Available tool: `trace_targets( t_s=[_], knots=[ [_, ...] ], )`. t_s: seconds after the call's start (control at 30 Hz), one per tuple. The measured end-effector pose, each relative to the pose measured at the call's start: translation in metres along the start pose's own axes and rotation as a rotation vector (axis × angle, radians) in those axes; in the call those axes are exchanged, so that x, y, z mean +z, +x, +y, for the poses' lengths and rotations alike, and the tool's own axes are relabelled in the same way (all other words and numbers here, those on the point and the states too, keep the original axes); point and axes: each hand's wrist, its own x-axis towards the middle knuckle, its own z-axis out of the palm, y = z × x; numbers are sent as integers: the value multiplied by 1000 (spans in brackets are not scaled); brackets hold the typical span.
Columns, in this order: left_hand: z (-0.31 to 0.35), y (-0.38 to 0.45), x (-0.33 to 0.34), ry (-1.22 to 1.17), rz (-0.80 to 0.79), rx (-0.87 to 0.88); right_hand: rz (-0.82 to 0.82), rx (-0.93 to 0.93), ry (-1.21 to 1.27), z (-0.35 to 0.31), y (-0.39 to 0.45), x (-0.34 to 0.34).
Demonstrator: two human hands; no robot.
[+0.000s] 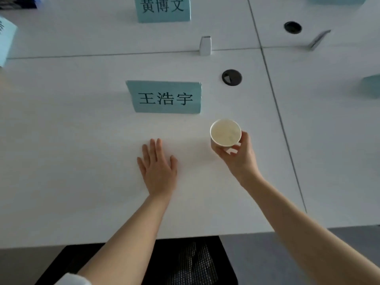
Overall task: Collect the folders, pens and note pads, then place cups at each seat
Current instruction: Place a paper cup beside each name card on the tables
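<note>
A white paper cup (225, 132) sits right of centre in the frame, upright with its open mouth facing up and its axis vertical; whether its base touches the white table (82, 161) cannot be told; the right hand (238, 155) grips it from below and from the right, fingers curled round its lower wall, thumb on the lower left side, one fingertip against the right rim; bare tabletop lies open to the right of the cup as far as a dark seam running down the right of the frame, and open below it to the table's near edge at the bottom; just above and left of the cup stands a pale blue name card (164, 97), apart from it; the left hand (157, 167) lies flat on the table at centre, fingers straight and slightly spread, well apart from the cup; a black cable hole (231, 77) sits above the cup; a second name card (163, 9) stands at the top; a black mesh chair (185, 262) shows under the near edge.
</note>
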Motion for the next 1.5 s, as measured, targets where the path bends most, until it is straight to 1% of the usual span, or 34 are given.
trace_targets(
  t_s=[0.07, 0.17, 0.4, 0.63, 0.83, 1.0, 1.13, 1.2, 1.27, 1.33, 1.37, 1.43, 1.5],
  knots=[
    [6, 5, 7, 62, -14, -40, 27, -16, -33, -8, 23, 4],
    [7, 2, 15, 150, 16, -31, 39, -36, -50, -17, 58, 10],
    [10, 5, 17, 172, 68, -58, 29, -75, -88, -34, 111, 28],
    [11, 5, 16, 178, 58, -63, 6, -61, -100, -33, 119, 33],
    [10, 5, 16, 185, 22, -50, -29, -61, -219, -12, 82, 23],
    [11, 7, 9, 194, -91, -39, -56, -66, -327, 2, 25, 9],
    [8, 13, -19, 178, -351, 23, -132, 4, -414, 14, -33, -4],
    [4, 7, -38, 142, -436, 63, -147, 39, -434, 17, -65, -11],
    [0, -7, -51, 161, -506, 154, -140, 69, -420, 18, -94, -20],
    [-5, -29, -59, 291, -573, 313, -153, 107, -421, 20, -119, -33],
    [-8, -39, -61, 335, -607, 362, -169, 125, -429, 23, -128, -38],
    [-6, -62, -66, 317, -653, 369, -156, 154, -423, 27, -147, -56],
    [11, -87, -70, 204, -650, 347, -105, 183, -389, 31, -165, -79]
  ],
)
